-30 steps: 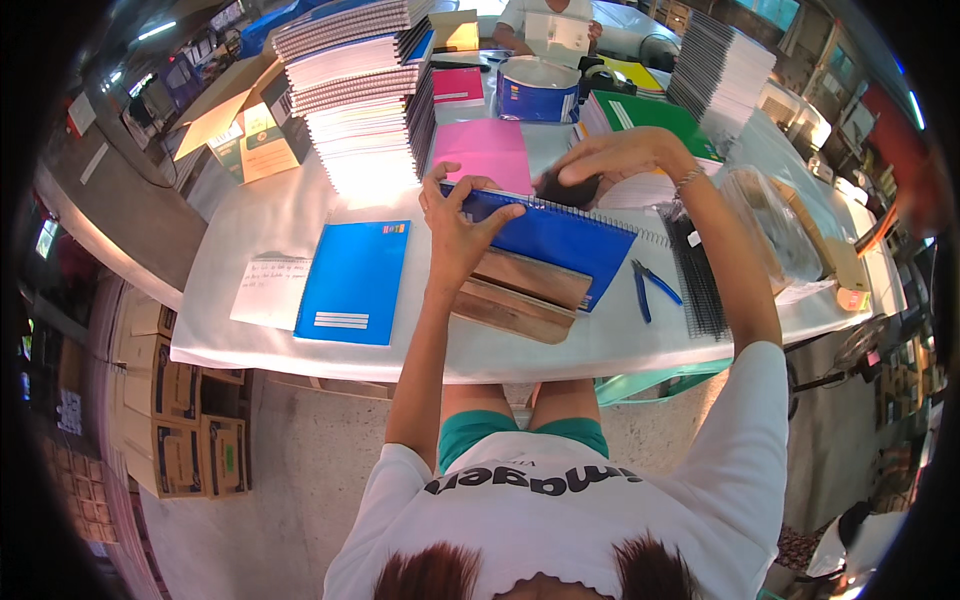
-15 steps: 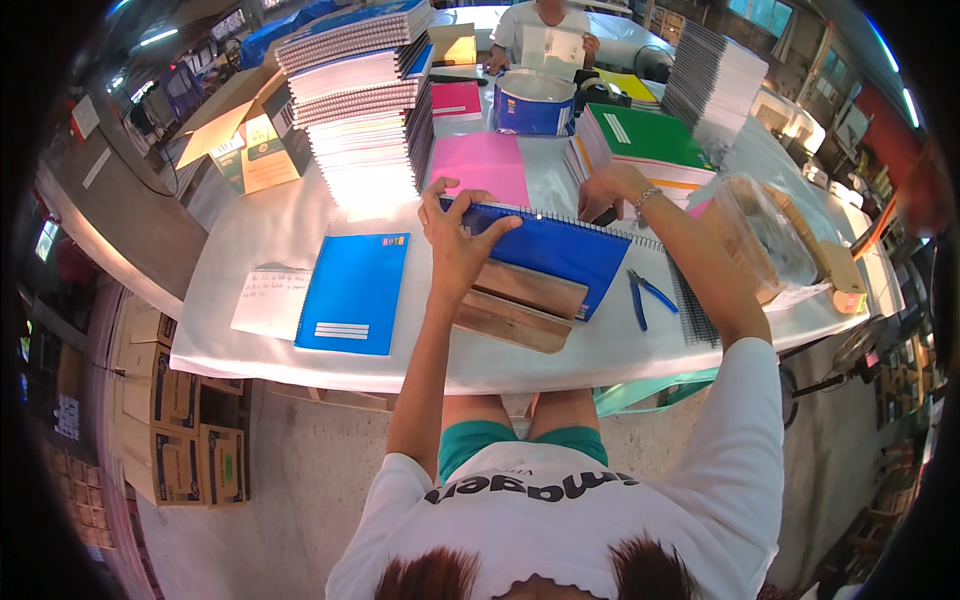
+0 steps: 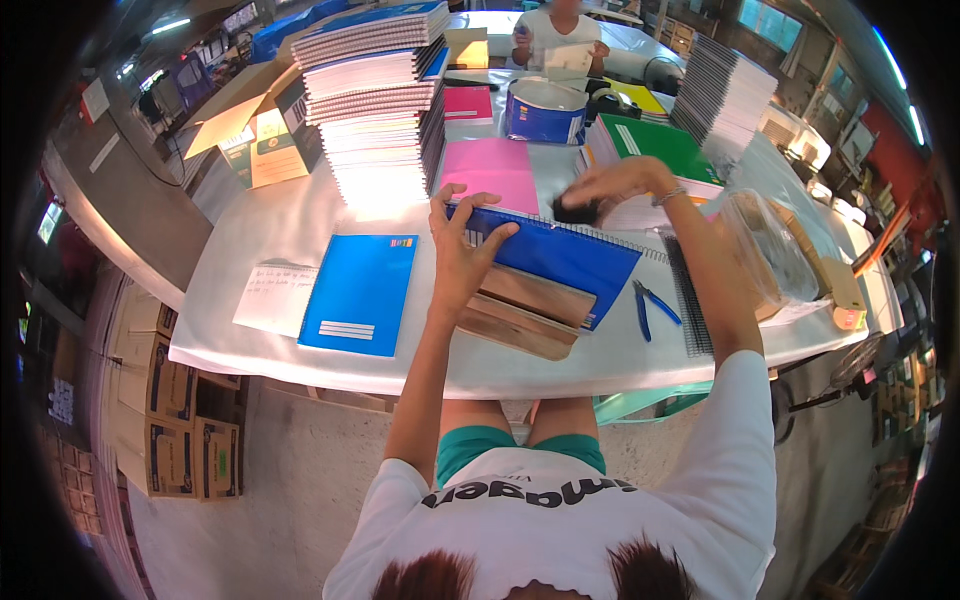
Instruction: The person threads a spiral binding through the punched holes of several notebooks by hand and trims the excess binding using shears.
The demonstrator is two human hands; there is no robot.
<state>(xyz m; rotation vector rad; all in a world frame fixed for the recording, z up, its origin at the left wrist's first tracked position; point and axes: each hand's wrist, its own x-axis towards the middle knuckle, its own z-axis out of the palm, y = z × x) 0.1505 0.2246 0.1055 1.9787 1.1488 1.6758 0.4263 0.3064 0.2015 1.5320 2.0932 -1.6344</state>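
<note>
1. White-covered table in a cluttered workroom; tall notebook stack toward the back left, edges uneven, might topple if bumped
2. Green-topped book pile just beyond the right hand, probably cramping its reach; clear plastic bag at far right, near that forearm, could snag a sleeve
3. Propped blue notebook at table centre, tilted against a wooden stand, spiral edge up; may slip or skew if the left grip loosens
4. Left hand pinches its upper left corner, thumb in front, fingers behind
5. Right hand curved over a blurred dark object behind the spiral; cannot tell whether gripped
6. Blue-handled pliers just right of the notebook, easily knocked
7. Loose coil end sticks out past the right corner; a brush from the wrist could bend it
</note>
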